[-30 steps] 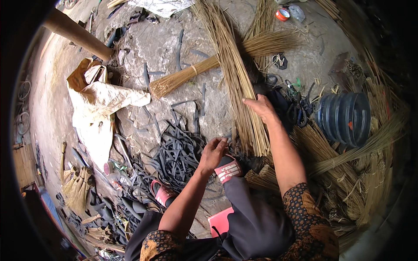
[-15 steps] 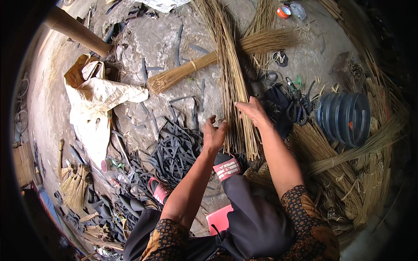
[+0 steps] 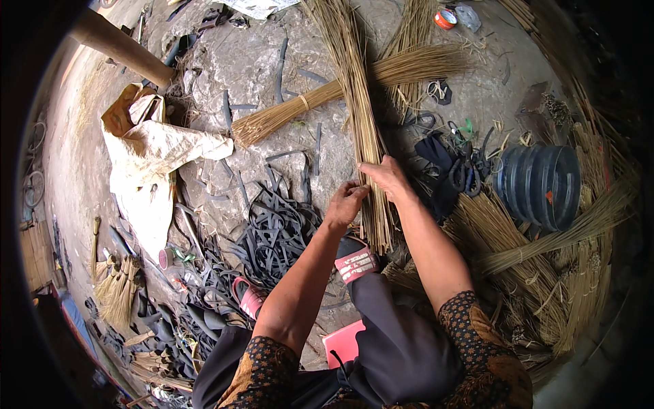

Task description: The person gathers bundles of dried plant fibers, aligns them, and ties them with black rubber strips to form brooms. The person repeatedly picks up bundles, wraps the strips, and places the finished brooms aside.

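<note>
- Left hand (image 3: 346, 203) and right hand (image 3: 387, 178) have drawn together since the earlier frame: the right grasps the bundle of sticks (image 3: 354, 95), the left's bent fingers touch its left edge, grip unclear.
- At the frame's centre, it runs lengthwise from the top edge, upper end leaning left, lower end near a pink sandal (image 3: 355, 264).
- Its sticks are thin and straw-brown, with uneven lower tips.
- Beneath it, a tied bundle (image 3: 279, 119) lies crosswise.
- Black strips (image 3: 279, 232) heap left of centre; a blue jug (image 3: 538, 184) lies right.
</note>
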Demonstrator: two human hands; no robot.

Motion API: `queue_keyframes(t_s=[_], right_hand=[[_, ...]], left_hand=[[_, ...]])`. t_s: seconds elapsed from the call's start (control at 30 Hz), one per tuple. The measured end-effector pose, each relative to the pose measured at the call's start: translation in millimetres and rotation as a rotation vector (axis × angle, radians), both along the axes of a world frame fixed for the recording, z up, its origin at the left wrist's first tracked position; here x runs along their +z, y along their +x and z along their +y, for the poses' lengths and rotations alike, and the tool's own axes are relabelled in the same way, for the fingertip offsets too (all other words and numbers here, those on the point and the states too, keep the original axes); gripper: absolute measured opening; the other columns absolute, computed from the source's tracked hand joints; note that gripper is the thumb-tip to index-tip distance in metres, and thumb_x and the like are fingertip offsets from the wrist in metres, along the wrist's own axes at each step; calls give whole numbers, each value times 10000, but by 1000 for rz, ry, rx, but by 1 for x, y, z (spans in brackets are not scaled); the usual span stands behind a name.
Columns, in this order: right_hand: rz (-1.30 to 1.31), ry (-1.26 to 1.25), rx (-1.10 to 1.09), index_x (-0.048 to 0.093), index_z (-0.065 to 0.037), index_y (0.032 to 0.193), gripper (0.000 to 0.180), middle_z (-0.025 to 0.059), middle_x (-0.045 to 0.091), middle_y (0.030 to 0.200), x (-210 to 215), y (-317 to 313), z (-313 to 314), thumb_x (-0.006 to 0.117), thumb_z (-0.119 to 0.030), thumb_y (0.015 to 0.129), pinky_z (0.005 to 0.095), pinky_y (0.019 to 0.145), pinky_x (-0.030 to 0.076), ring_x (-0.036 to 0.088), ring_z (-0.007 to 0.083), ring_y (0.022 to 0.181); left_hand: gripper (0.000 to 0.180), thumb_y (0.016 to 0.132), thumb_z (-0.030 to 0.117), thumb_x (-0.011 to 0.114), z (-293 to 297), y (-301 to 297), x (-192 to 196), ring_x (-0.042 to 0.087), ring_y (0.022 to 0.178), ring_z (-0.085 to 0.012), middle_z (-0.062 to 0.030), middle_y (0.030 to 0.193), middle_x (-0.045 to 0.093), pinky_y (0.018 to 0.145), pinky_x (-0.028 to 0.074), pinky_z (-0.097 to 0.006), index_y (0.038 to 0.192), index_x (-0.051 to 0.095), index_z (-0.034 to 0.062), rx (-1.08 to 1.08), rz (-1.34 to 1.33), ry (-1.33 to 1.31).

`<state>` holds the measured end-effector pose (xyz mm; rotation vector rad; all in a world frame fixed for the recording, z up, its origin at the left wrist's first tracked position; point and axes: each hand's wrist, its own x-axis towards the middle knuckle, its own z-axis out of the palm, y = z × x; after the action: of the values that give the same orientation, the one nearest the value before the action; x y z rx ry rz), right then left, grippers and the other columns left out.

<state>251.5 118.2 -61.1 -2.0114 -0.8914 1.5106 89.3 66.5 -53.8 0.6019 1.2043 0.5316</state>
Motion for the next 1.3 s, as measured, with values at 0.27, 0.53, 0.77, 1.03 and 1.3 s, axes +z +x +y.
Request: queue_keyframes(t_s=[0.27, 0.53, 0.77, 1.03, 1.3], right_hand=[[276, -41, -143, 671, 63, 1181, 694, 153, 712, 1072, 44, -13, -3, 822, -530, 855, 404, 678, 562, 689, 233, 948], [425, 97, 65, 648, 5, 1330, 803, 124, 704, 1212, 67, -8, -8, 571, -715, 984, 362, 879, 566, 676, 191, 1055], [-534, 291, 256, 492, 35, 1469, 776, 245, 598, 1390, 41, 5, -7, 719, -497, 953, 436, 1099, 450, 565, 320, 1286], [-877, 218, 345, 594, 9, 1207, 693, 216, 582, 1238, 15, -27, -17, 874, -470, 791, 520, 969, 499, 577, 397, 1182], [-864, 167, 416, 646, 2, 1086, 318, 236, 653, 1167, -7, -32, -25, 743, -222, 882, 513, 862, 558, 662, 399, 1073]], left_hand=[[874, 881, 297, 845, 1, 2, 26, 645, 1150, -271, -207, 1320, 610, 1001, 547, -383, 1507, 331, -31, -3, -234, -7], [452, 903, 131, 800, 9, 0, 44, 683, 816, -187, -85, 990, 697, 718, 599, -346, 1278, 582, 5, 38, -330, -66], [189, 900, 117, 748, 12, -22, 50, 640, 619, -149, -31, 752, 627, 566, 574, -299, 1036, 702, -7, 52, -275, -161], [190, 888, 147, 776, 12, -30, 53, 634, 620, -127, -18, 786, 651, 562, 560, -289, 1013, 705, 22, 43, -200, -183], [129, 896, 92, 726, 6, -28, 47, 634, 609, -142, -45, 766, 659, 553, 564, -299, 988, 697, 6, 52, -217, -149]])
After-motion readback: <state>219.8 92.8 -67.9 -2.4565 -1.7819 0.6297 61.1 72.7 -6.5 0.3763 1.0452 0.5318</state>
